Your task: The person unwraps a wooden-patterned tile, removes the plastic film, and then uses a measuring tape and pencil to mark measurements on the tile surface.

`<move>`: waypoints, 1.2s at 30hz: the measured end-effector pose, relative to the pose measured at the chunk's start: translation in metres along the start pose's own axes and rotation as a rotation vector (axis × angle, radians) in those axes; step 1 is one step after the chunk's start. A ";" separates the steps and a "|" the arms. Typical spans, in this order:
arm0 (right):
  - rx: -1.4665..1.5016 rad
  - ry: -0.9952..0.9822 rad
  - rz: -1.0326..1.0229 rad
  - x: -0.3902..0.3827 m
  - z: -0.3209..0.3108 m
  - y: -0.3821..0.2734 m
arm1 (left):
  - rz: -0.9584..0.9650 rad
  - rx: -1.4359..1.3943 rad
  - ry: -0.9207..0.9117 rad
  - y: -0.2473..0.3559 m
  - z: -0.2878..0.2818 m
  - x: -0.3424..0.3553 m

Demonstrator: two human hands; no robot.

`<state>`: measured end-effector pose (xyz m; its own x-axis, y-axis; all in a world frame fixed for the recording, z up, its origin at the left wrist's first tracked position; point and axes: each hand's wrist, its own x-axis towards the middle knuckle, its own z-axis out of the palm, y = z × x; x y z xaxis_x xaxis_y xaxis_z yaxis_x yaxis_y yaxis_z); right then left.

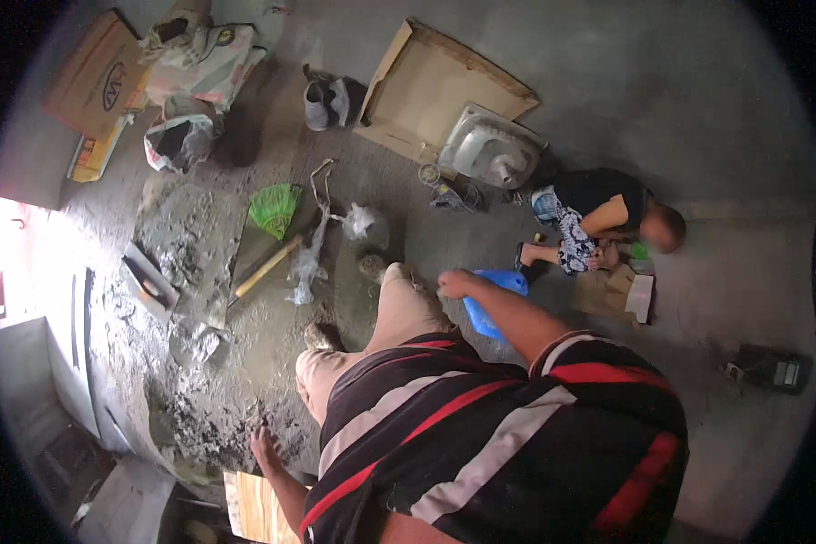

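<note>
While the left hand [265, 450] hangs low with its fingers apart and nothing in its grasp, wet mortar [286, 412] lies right beside it, lumpy and grey, and runs on well ahead of those fingers! Over to the right hand [453, 284], and here its fingers look curled in. A blue jug [491, 313] sits just to its right, partly under the forearm; whether the hand has hold of it or merely sits at its edge, one cannot tell. Nor can one see what that jug contains.

Now to the containers! Far ahead of the left hand and off to its left, a white bag [210, 127] gapes open, its inside too dark to read. Beyond that bag stands a brown box [95, 77], contents hidden. Ahead of the right hand, a shallow cardboard tray [412, 86] lies flat, and a sink [485, 150] overlaps its near corner.

Back to the left hand: ahead and to its left, a trowel [151, 288] rests on the mortar. Further ahead and a little right come a wooden handle [267, 267], then a green broom [276, 208]. And out to the right of the right hand, a crouching co-worker [598, 204] bends over a piece of cardboard [603, 295]!
</note>
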<state>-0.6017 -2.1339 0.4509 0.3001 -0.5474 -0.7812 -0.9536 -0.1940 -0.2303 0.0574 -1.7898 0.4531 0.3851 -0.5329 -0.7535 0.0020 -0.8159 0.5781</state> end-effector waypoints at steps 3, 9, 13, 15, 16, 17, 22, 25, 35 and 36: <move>0.239 0.154 0.026 0.059 -0.059 0.034 | -0.274 -0.214 0.093 0.034 0.053 -0.026; 0.546 0.142 -0.155 0.104 -0.160 0.054 | -0.352 -0.175 0.077 0.069 0.208 -0.103; 0.091 -0.095 -0.262 0.109 -0.181 0.105 | -0.208 0.008 0.243 0.095 0.301 -0.147; -0.032 -0.302 -0.034 0.136 -0.171 0.150 | -0.271 0.001 0.385 0.100 0.341 -0.161; -0.775 -0.112 -0.457 0.179 -0.205 0.282 | -0.154 0.011 0.324 0.107 0.364 -0.126; -0.422 -0.261 -0.214 0.176 -0.188 0.270 | -0.210 -0.063 0.235 0.081 0.372 -0.126; -0.502 -0.345 -0.250 0.194 -0.247 0.100 | -0.488 -0.424 0.666 -0.036 0.516 -0.187; -0.483 -0.289 -0.248 0.151 -0.261 -0.011 | -0.649 -0.614 0.689 -0.083 0.584 -0.214; -0.617 -0.300 -0.965 0.135 -0.147 -0.241 | -0.769 -1.243 0.873 -0.120 0.707 -0.276; -0.616 -0.344 -1.019 0.080 -0.117 -0.261 | -0.817 -1.262 0.859 -0.129 0.717 -0.278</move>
<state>-0.3256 -2.2217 0.5168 0.7864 0.3016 -0.5390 -0.0908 -0.8067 -0.5840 -0.7117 -1.6976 0.3635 0.2575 0.4996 -0.8271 0.9327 0.0954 0.3479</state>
